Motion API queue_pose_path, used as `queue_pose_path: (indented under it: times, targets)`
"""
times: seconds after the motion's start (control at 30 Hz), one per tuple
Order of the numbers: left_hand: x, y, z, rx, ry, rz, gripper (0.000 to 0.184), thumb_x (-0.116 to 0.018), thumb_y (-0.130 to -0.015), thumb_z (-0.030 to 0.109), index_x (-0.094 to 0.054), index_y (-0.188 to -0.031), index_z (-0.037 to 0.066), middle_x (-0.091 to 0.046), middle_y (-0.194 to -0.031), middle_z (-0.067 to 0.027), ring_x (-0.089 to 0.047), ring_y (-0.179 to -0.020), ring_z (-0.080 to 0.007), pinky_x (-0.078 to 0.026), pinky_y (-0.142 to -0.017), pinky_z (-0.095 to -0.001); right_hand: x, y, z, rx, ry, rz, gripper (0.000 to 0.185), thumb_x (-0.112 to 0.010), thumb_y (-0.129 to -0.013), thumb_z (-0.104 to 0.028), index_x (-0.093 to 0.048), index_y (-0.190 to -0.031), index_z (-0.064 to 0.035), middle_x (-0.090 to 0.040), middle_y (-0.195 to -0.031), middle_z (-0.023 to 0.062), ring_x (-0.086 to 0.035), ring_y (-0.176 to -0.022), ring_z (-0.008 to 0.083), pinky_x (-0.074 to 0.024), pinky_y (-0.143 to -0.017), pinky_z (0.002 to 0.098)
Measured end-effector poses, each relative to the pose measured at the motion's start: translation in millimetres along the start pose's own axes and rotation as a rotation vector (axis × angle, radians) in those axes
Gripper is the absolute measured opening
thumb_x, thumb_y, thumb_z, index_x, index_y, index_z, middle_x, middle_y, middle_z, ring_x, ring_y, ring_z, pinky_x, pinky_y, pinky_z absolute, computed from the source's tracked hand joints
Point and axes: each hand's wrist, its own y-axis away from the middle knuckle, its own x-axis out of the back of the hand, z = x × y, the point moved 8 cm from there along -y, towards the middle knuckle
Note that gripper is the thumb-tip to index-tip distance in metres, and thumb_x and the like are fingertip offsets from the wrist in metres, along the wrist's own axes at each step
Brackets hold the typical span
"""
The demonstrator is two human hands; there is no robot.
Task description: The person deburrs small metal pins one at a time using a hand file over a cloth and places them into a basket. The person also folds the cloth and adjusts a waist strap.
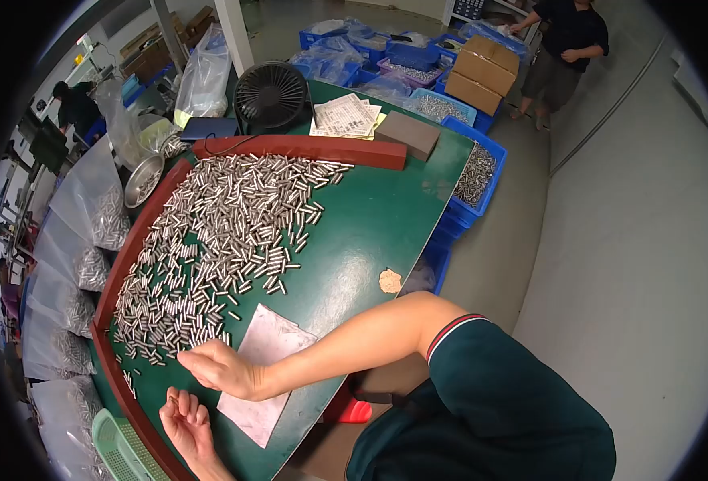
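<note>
Many small metal pins (238, 200) lie heaped and scattered over the green table (362, 216). My right hand (222, 369) is closed at the near edge of the pile, back of the hand up, above a pale, stained cloth (270, 341). Its fingertips are turned away, so what they hold is hidden. Below it, my left hand (187, 422) has its palm turned up and its fingers curled in. Anything between those fingers is too small to make out. The two hands are close together but apart.
Dark red wooden rails (306, 150) border the pins. A black fan (271, 94), papers (344, 117) and a brown block (398, 135) stand at the back. Bags of pins (109, 220) and a green basket (121, 449) line the left; blue bins (482, 172) and a person (566, 48) are beyond.
</note>
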Motion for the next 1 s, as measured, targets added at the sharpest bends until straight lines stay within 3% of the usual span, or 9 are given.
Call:
queue_pose_path:
  times: [0.37, 0.47, 0.7, 1.0]
  targets:
    - [2.2, -2.6, 4.4, -0.014, -0.028, -0.066, 0.017, -0.046, -0.088, 0.013, -0.052, -0.097, -0.001, -0.033, -0.064, 0.0, -0.028, -0.054, -0.0084, -0.027, -0.044, -0.0209, -1.6, -0.7, -2.6, 0.016, -0.023, -0.01, 0.043, -0.044, -0.091, -0.027, -0.034, -0.054, -0.0088, -0.034, -0.048, -0.004, -0.032, -0.046, 0.0046, -0.0263, -0.041, 0.023]
    - [1.1, -1.2, 3.2, -0.026, -0.017, 0.021, 0.01, -0.046, -0.087, 0.012, -0.046, -0.089, 0.002, -0.033, -0.063, -0.0002, -0.03, -0.053, -0.0085, -0.029, -0.044, -0.0207, -1.5, -0.9, -1.9, 0.015, -0.017, -0.005, 0.043, -0.044, -0.091, -0.027, -0.034, -0.054, -0.0089, -0.034, -0.048, -0.004, -0.032, -0.046, 0.0046, -0.0262, -0.041, 0.0229]
    - [3.2, -0.9, 6.0, -0.036, 0.025, 0.007, 0.009, -0.049, -0.085, 0.009, -0.046, -0.089, 0.003, -0.033, -0.064, -0.0005, -0.03, -0.053, -0.0084, -0.029, -0.044, -0.0205, -0.4, -0.7, -3.2, -0.002, -0.048, 0.008, 0.046, -0.047, -0.089, -0.026, -0.037, -0.05, -0.0055, -0.038, -0.047, -0.0024, -0.035, -0.045, 0.0056, -0.0296, -0.042, 0.0245]
    - [5.1, 1.3, 8.3, -0.086, -0.07, 0.012, 0.017, -0.054, -0.084, 0.002, -0.05, -0.1, 0.001, -0.049, -0.084, -0.0057, -0.034, -0.056, -0.0067, -0.029, -0.045, -0.0178, -0.4, 0.0, -5.0, -0.005, -0.032, 0.004, 0.045, -0.046, -0.09, -0.026, -0.036, -0.05, -0.0061, -0.037, -0.047, -0.0031, -0.033, -0.046, 0.0051, -0.0285, -0.042, 0.0244]
